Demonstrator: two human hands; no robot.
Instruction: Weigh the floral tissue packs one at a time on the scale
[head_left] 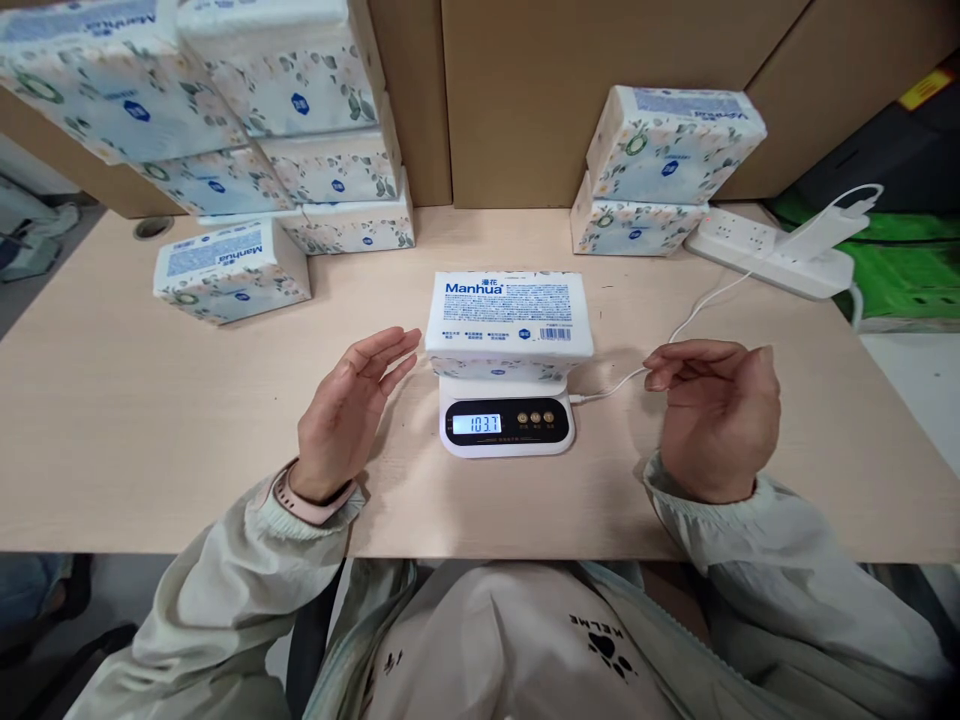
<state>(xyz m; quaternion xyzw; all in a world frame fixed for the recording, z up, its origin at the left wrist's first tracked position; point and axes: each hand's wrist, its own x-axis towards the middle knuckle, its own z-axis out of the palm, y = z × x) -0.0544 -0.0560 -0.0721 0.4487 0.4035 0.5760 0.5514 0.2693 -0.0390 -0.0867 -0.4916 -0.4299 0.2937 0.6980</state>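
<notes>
A pack of tissues lies on a white digital kitchen scale, its printed "Manhua" face upward. The scale's lit display reads 103.7. Just left of the pack, my left hand hovers with fingers stretched toward it, apart from it and holding nothing. My right hand is held farther off on the right, near the white cable, fingers loosely curved and nothing visible in it. A pink band circles my left wrist.
Several tissue packs are stacked at the back left, with a single pack before them. Two more packs are stacked at the back right. A power strip sits beside those, and a white cable runs to the scale. Cardboard stands behind.
</notes>
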